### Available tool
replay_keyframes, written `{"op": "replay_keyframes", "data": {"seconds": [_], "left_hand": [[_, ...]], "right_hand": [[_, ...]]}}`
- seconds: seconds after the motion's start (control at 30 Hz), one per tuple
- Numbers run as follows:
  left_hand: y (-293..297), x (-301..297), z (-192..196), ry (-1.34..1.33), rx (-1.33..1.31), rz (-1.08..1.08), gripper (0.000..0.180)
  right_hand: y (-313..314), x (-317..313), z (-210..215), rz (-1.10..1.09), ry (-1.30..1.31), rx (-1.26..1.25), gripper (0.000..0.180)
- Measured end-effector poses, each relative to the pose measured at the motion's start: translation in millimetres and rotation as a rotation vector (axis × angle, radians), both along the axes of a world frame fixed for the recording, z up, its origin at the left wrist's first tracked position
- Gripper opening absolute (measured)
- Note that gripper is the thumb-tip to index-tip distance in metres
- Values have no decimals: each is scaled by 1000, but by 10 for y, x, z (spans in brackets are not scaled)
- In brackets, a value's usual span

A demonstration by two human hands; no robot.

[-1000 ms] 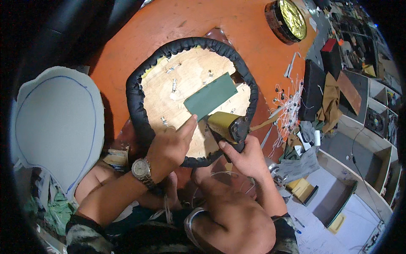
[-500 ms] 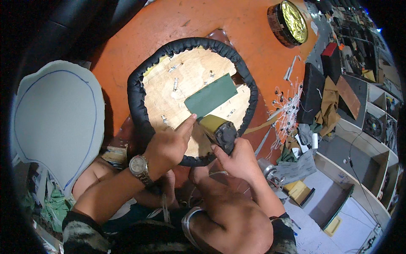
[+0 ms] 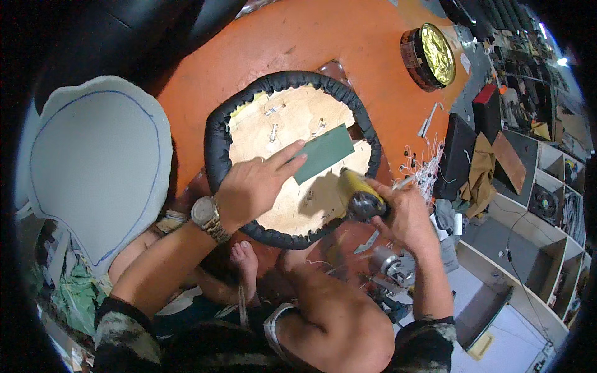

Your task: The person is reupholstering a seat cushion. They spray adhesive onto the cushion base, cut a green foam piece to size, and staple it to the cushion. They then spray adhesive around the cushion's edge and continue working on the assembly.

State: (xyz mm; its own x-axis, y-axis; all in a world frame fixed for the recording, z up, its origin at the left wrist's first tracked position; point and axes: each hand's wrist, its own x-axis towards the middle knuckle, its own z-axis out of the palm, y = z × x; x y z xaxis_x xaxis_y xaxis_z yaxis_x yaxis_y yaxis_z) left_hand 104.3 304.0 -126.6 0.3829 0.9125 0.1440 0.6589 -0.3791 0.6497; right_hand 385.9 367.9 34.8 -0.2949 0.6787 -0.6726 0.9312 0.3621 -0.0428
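Centrally, green rectangular strip (image 3: 323,153) lies on round seat base (image 3: 273,133). Left hand (image 3: 252,186) flat, fingers extended, pinning strip. Right hand (image 3: 404,211) clenched around yellow-black staple gun (image 3: 359,196).

**Orange floor and what's on it**

You're working over an orange floor (image 3: 323,43). On it lies the round seat base (image 3: 292,155), black-edged, wood side up. A round black tin with a gold lid (image 3: 429,55) sits at the far right. A pale grey foam piece (image 3: 93,168) lies left. White thread scraps (image 3: 426,168) are scattered right of the seat.
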Motion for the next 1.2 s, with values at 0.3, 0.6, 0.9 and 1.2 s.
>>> {"op": "replay_keyframes", "data": {"seconds": [0.3,0.6,0.9,1.2], "left_hand": [[28,-66,98,262,-320,-143,51],[173,-250,-28,122,-324,-220,43],[248,-347,-128,-9,-357,-188,48],[780,-854,-469,-20,-224,635,32]], "right_hand": [[517,-177,-248,396,205,-73,56],[642,-558,-530,512,141,-91,53],[685,-692,-539,503,62,-140,52],[674,-630,-560,450,125,-110,55]]}}
